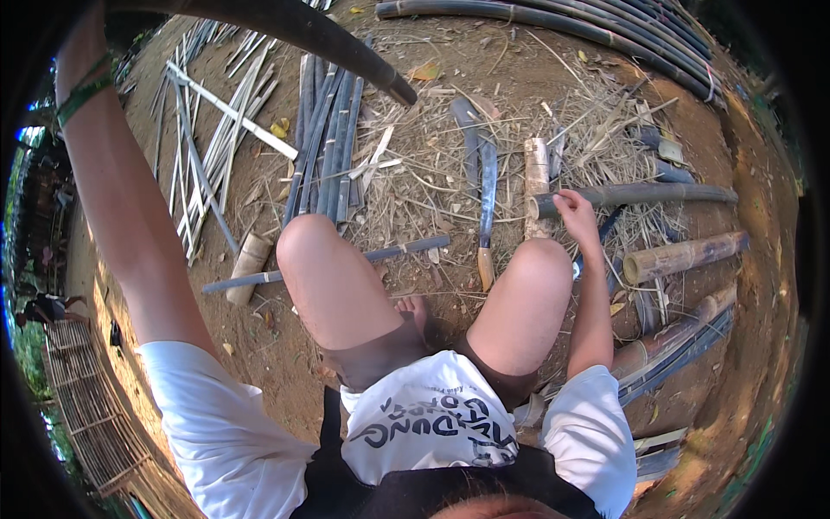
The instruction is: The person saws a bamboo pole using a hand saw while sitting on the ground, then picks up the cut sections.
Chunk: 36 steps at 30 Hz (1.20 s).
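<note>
My right hand (pixel 575 212) grips the near end of a dark bamboo piece (pixel 657 195), which lies across a pale upright-looking bamboo block (pixel 536 163). My left arm reaches up at the far left, with a green band (pixel 85 89) round the wrist; the hand itself is cut off by the picture's edge. From that upper edge a thick dark pole (pixel 320 39) slants down toward the middle; whether my left hand holds it is hidden. Between my knees and the shavings lies a machete (pixel 488 195) with a wooden handle. Beside its blade rests a short dark bamboo piece (pixel 467 138).
Split bamboo strips lie in piles, pale ones (pixel 229 138) and dark ones (pixel 328 138). Long bamboo poles (pixel 562 22) cross the far right. A thin strip (pixel 389 251) lies before my knees. Bamboo lengths (pixel 683 257) sit at right, a slatted bamboo rack (pixel 95 389) at left.
</note>
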### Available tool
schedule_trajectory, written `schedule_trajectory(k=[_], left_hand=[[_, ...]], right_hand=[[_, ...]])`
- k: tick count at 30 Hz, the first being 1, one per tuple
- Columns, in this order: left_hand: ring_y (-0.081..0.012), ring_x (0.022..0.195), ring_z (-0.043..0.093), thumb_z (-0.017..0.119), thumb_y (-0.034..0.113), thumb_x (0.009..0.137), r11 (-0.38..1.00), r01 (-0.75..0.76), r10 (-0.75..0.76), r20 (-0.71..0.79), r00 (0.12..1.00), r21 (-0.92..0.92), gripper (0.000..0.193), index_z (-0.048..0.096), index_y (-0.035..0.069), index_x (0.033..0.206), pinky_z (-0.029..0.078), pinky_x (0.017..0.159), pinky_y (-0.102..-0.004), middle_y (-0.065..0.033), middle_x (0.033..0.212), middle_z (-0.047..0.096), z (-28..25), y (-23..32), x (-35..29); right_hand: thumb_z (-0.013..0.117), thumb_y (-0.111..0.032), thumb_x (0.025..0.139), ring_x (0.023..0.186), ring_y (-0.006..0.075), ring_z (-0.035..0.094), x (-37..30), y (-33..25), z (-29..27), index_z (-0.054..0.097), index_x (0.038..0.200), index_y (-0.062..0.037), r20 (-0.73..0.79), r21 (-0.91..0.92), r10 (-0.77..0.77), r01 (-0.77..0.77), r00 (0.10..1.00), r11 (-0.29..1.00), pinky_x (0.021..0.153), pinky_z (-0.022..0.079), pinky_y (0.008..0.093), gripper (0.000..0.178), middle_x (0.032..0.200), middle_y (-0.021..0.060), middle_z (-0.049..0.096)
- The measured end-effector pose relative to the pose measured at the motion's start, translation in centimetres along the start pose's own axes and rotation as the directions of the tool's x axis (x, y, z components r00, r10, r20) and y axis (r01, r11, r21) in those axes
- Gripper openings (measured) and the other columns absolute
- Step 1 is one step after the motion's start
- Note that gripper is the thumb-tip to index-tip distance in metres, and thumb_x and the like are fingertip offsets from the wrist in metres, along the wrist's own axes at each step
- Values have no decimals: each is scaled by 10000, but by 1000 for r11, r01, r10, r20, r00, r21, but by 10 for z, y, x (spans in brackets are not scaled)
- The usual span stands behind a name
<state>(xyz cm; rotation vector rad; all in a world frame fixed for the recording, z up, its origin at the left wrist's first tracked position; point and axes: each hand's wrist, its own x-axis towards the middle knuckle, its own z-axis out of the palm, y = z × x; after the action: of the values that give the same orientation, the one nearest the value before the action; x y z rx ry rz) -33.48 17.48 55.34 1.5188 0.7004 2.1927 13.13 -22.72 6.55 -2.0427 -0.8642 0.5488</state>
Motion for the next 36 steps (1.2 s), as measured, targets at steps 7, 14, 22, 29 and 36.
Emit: schedule_trajectory(k=[7, 14, 22, 29, 36], left_hand=[[-418, 896, 728, 755, 417, 814, 859, 193, -344, -256, 903, -474, 474, 587, 79, 1100, 616, 894, -582, -271, 1090, 679, -28, -116, 4], [-346, 997, 693, 738, 369, 885, 621, 654, -767, -507, 393, -432, 490, 501, 46, 1166, 589, 899, -497, -207, 1156, 664, -92, -291, -229], [-291, 1230, 620, 658, 291, 1022, 37, 936, -992, -126, -8, -351, 686, 333, -66, 1510, 565, 1007, -350, -206, 1410, 569, -140, -321, -485], [-222, 1070, 695, 717, 300, 1009, 189, 877, -893, 448, -32, 441, 468, 546, 9, 1334, 572, 942, -333, -146, 1182, 696, -74, -280, -517], [-191, 964, 703, 776, 251, 964, 680, 555, -591, 807, 26, 480, 431, 582, -14, 1244, 547, 832, -321, -127, 1030, 731, -13, -244, -521]], right_hand=[[786, -346, 927, 847, 259, 752, -20, 22, 6, 753, 1186, -18, -53, 52, 10, -8, 999, 999, 799, 584, 380, 420, 937, 161, 781], [784, -450, 925, 981, 271, 717, -76, 86, 29, 671, 1303, 27, -48, 60, 348, -345, 936, 937, 869, 563, 376, 619, 1094, 185, 743], [779, -659, 841, 1208, 303, 627, -5, 126, 26, 489, 1465, 88, -266, 448, 671, -527, 692, 722, 987, 507, 405, 1015, 1314, 217, 633], [836, -552, 834, 1101, 260, 665, 76, 121, 37, 537, 1365, 13, -253, 651, 709, -426, 658, 628, 874, 569, 423, 830, 1238, 138, 655], [874, -325, 808, 1167, 336, 679, 68, 41, 48, 515, 1416, 108, -80, 672, 647, -439, 759, 597, 997, 544, 422, 828, 1353, 228, 643]])
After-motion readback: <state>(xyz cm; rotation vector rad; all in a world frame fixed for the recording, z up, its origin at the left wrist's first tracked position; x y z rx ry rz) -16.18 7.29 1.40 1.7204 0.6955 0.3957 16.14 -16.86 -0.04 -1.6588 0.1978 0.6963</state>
